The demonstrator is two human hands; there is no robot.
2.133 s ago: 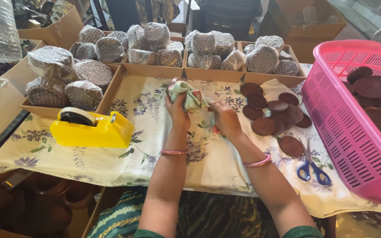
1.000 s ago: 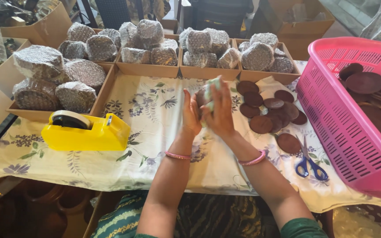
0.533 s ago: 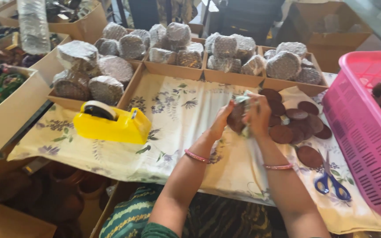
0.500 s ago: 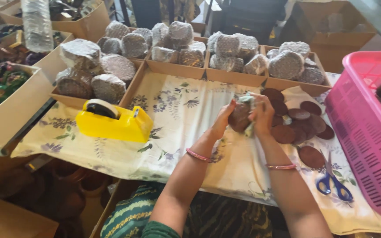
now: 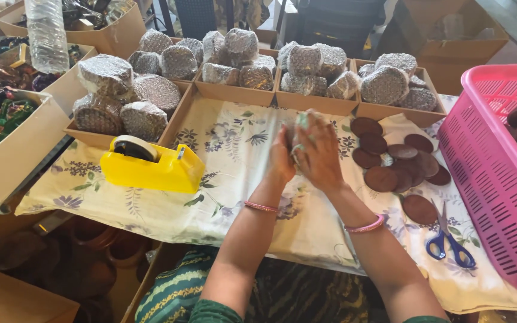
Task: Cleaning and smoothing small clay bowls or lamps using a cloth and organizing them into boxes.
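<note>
My left hand (image 5: pixel 280 157) and my right hand (image 5: pixel 318 154) are pressed together above the flowered cloth (image 5: pixel 228 143), both closed around a small round bundle (image 5: pixel 301 122) in clear wrap; it is blurred and mostly hidden by my fingers. Each wrist wears a pink bangle. Loose dark brown discs (image 5: pixel 393 161) lie on the cloth just right of my right hand. A yellow tape dispenser (image 5: pixel 152 167) stands on the cloth to the left of my left hand.
Cardboard trays (image 5: pixel 234 93) of wrapped round bundles (image 5: pixel 243 57) line the far side. A pink plastic basket (image 5: pixel 492 173) with more brown discs stands at the right. Blue-handled scissors (image 5: pixel 448 242) lie near the front right. A plastic bottle (image 5: pixel 47 33) and boxes stand at the left.
Both hands kept hold of the bundle and turned it between them; my view shifted left, then back right. Nothing else on the cloth moved.
</note>
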